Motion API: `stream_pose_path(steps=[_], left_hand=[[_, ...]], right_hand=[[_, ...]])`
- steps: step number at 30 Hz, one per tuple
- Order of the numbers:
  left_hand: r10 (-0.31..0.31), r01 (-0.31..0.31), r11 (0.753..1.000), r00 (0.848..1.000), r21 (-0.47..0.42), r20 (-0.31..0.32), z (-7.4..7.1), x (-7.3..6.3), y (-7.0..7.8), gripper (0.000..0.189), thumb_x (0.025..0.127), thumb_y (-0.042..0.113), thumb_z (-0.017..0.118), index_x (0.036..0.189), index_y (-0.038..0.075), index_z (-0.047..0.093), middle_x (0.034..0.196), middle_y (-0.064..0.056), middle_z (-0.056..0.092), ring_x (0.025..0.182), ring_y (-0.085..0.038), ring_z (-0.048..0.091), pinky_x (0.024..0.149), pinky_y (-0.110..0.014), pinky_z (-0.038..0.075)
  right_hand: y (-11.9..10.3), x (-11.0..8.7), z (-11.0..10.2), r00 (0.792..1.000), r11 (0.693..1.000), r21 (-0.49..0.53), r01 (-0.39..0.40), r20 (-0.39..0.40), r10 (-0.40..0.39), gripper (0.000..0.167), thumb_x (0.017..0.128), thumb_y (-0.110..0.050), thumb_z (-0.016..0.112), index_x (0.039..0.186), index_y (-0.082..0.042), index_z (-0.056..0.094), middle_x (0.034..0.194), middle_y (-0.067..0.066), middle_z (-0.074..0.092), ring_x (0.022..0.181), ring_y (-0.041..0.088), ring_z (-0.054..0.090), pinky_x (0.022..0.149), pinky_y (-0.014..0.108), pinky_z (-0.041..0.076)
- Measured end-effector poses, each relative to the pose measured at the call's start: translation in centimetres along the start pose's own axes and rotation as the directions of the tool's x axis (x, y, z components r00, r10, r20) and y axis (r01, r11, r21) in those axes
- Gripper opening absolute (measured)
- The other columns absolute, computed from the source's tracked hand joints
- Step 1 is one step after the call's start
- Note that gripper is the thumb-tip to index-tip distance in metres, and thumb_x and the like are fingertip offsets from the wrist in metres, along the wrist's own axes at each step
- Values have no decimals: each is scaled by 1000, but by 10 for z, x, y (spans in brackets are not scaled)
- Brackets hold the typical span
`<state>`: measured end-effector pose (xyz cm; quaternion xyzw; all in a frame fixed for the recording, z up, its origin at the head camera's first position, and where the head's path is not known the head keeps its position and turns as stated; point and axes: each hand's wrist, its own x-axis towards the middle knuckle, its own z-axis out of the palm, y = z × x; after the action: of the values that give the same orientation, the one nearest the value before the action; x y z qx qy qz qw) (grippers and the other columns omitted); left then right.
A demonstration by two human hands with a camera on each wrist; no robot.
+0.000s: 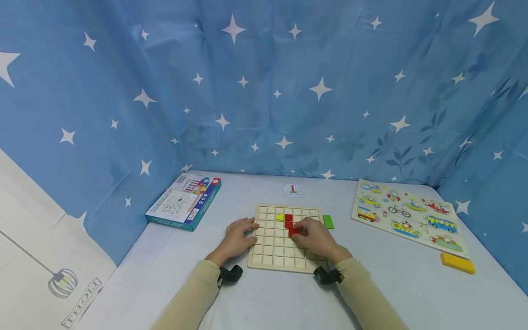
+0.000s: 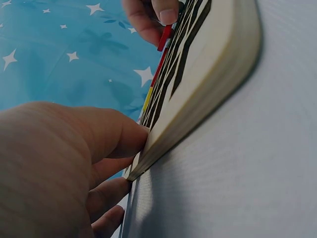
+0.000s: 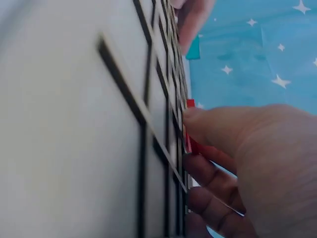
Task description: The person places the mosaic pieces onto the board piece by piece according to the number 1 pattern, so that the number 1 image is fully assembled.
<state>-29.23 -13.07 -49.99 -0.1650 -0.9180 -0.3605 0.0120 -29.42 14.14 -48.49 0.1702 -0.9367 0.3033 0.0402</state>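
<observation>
A wooden grid board (image 1: pixel 267 250) lies flat on the white table. On it, toward the far side, sit red squares (image 1: pixel 288 217) with a yellow piece (image 1: pixel 280 217) to their left. My right hand (image 1: pixel 315 236) is over the board's right half and pinches a red tile (image 1: pixel 293 232) between thumb and fingers, right at the grid. In the right wrist view the thumb covers part of this red tile (image 3: pixel 190 103). My left hand (image 1: pixel 236 238) rests at the board's left edge, thumb and fingertips touching the rim, fingers relaxed.
A green tile (image 1: pixel 328 222) lies just right of the board; another green piece (image 1: pixel 345 248) is partly hidden by the right hand. Behind the board is a small pattern card (image 1: pixel 293 190). A box (image 1: pixel 183 200) stands left, a vehicle picture puzzle (image 1: pixel 387 223) and yellow block (image 1: pixel 457 263) right.
</observation>
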Motion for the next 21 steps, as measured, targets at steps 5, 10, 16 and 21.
stream_pose_path(steps=[5, 10, 16, 21], left_hand=[[17, -17, 1000, 1000, -2, -5, 0, -1, 0, 40, 87, 15, 67, 126, 7, 65, 146, -11, 49, 140, -33, 35, 114, -56, 19], [11, -11, 1000, 1000, -13, -4, -1, -1, 1, 40, 88, 15, 66, 127, 7, 64, 147, -11, 48, 140, -32, 34, 115, -55, 18], [8, -8, 1000, 1000, -5, 0, -1, -1, 0, 41, 88, 16, 66, 127, 7, 64, 147, -10, 48, 140, -32, 34, 115, -55, 18], [4, -4, 1000, 1000, -3, 5, -1, -1, -1, 41, 87, 16, 67, 127, 8, 64, 147, -10, 48, 140, -32, 34, 115, -55, 17]], right_hand=[[-4, -1, 6, 999, 999, -19, 36, -25, -36, 24, 83, -22, 78, 106, -14, 73, 92, -7, 60, 72, 9, 48, 61, 25, 42], [-4, -1, 10, 996, 998, -25, 64, -63, -66, 23, 83, -21, 78, 105, -14, 73, 89, -7, 58, 69, 9, 45, 59, 24, 40], [-4, -1, 11, 994, 997, -16, 76, -83, -77, 22, 83, -20, 78, 104, -13, 73, 92, -6, 60, 68, 9, 46, 59, 24, 40], [-4, 0, 13, 992, 997, -3, 82, -93, -82, 22, 83, -19, 78, 104, -12, 73, 94, -5, 61, 68, 9, 46, 58, 23, 40]])
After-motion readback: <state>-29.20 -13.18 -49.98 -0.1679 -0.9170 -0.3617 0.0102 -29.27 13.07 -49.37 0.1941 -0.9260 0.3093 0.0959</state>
